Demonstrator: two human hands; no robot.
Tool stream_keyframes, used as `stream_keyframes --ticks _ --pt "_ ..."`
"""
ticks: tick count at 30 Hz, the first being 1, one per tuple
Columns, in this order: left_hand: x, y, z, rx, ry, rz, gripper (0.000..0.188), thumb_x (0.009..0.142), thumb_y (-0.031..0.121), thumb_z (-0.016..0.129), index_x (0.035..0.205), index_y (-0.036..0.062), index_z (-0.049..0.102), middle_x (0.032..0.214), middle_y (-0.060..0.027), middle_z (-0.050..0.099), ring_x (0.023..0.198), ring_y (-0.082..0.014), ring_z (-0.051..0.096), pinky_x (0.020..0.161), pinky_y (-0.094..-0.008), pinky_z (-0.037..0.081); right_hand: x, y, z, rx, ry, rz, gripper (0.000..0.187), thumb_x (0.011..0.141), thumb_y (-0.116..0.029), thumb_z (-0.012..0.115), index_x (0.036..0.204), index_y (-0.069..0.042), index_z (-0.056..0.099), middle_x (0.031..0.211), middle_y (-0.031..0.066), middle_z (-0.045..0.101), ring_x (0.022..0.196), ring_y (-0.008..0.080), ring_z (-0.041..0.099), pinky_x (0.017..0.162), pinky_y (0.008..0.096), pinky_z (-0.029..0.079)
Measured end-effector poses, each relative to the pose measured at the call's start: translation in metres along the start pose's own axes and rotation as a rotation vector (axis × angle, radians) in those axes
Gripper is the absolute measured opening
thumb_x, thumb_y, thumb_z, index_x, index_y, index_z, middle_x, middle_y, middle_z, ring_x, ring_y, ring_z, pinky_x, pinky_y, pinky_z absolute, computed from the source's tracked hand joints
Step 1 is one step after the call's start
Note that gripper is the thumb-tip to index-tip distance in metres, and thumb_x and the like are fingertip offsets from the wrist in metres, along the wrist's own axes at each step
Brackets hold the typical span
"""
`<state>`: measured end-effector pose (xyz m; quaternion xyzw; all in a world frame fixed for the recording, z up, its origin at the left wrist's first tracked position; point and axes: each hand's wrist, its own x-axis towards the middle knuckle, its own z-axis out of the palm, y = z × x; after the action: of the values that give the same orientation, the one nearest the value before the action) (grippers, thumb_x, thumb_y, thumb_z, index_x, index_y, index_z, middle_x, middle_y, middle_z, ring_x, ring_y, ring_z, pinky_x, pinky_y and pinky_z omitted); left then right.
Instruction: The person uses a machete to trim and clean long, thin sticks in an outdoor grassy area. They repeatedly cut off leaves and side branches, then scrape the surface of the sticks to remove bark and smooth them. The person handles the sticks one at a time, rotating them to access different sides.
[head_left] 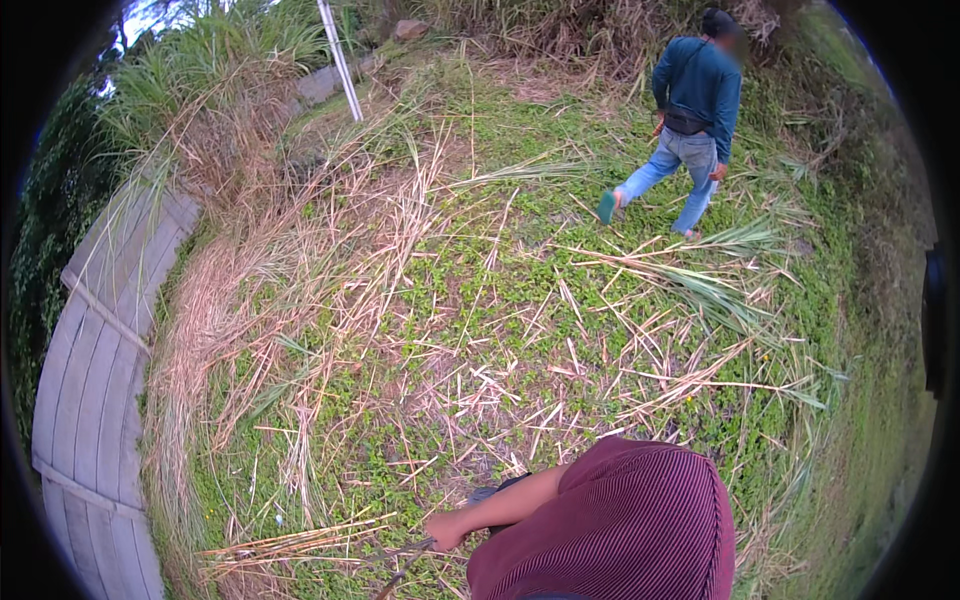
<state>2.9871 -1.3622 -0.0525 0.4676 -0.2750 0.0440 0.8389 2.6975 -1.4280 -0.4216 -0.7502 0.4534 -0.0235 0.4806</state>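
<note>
My right hand (447, 530) reaches low across to the left from a maroon striped sleeve (640, 500), fingers closed. It seems to grip a thin dark strip (415, 547) that runs out to the left; its kind is unclear. A second thin brownish length (392, 583) slants down below the hand, and I cannot tell whether it is part of the same thing. Left of the hand, a loose bundle of dry cane-like stalks (290, 543) lies on the ground. Part of a dark shoe or trouser leg (515, 483) shows behind my forearm. My left hand is out of sight.
Cut stalks and long leaves (710, 290) litter the low green plants. A person (695, 110) in a teal top and jeans walks at the upper right. Grey panels (90, 390) border the left side. A white pole (340, 60) and tall grass (220, 60) stand farther off.
</note>
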Motion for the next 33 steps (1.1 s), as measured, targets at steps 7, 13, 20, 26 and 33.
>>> stream_keyframes --ticks 7,13,20,26,33 --pt "-0.004 -0.121 -0.02 0.132 -0.275 -0.161 0.038 0.098 0.032 0.052 0.124 0.0069 0.043 0.077 -0.0076 0.046 0.064 -0.0154 0.042 0.059 -0.0297 0.036 -0.008 0.03 -0.022 0.061 0.131 0.079 0.041 0.086 -0.03 0.06 0.067 0.006 0.064 0.057 0.0193 0.061 0.056 0.0335 0.064 0.057 0.0453 0.052" --pt "-0.011 -0.136 -0.027 0.159 -0.573 -0.181 0.055 0.094 0.048 0.05 0.123 0.0011 0.048 0.088 -0.0105 0.054 0.081 -0.0202 0.052 0.077 -0.0351 0.04 0.007 0.056 -0.031 -0.134 0.207 0.053 0.039 0.084 -0.035 0.062 0.076 0.004 0.067 0.069 0.0204 0.066 0.066 0.0347 0.066 0.064 0.0471 0.053" --pt "-0.129 -0.199 -0.047 -0.122 -1.029 -0.446 0.079 0.089 0.067 0.048 0.121 -0.0056 0.054 0.1 -0.0138 0.064 0.1 -0.0258 0.062 0.098 -0.0413 0.045 0.0 0.078 -0.043 -0.016 0.174 0.153 0.045 0.085 -0.038 0.062 0.09 0.006 0.067 0.077 0.0248 0.067 0.074 0.0367 0.068 0.067 0.0453 0.053" --pt "-0.158 -0.197 -0.046 -0.162 -0.583 -0.595 0.067 0.097 0.063 0.029 0.082 0.0028 0.054 0.048 0.0057 0.023 0.041 -0.0076 0.021 0.042 -0.0258 0.019 0.005 0.043 -0.047 0.021 -0.02 0.373 0.04 0.086 -0.036 0.06 0.077 0.003 0.066 0.074 0.0225 0.067 0.073 0.0376 0.067 0.072 0.0456 0.052" --pt "-0.117 -0.106 0.001 -0.057 -0.212 -0.296 0.06 0.093 0.066 0.039 0.072 0.0103 0.042 0.051 0.0053 0.022 0.043 -0.0085 0.019 0.041 -0.0277 0.017 -0.02 0.005 -0.029 -0.013 0.103 -0.104 0.04 0.088 -0.034 0.06 0.073 0.003 0.062 0.064 0.0211 0.061 0.062 0.0385 0.063 0.064 0.0473 0.05"
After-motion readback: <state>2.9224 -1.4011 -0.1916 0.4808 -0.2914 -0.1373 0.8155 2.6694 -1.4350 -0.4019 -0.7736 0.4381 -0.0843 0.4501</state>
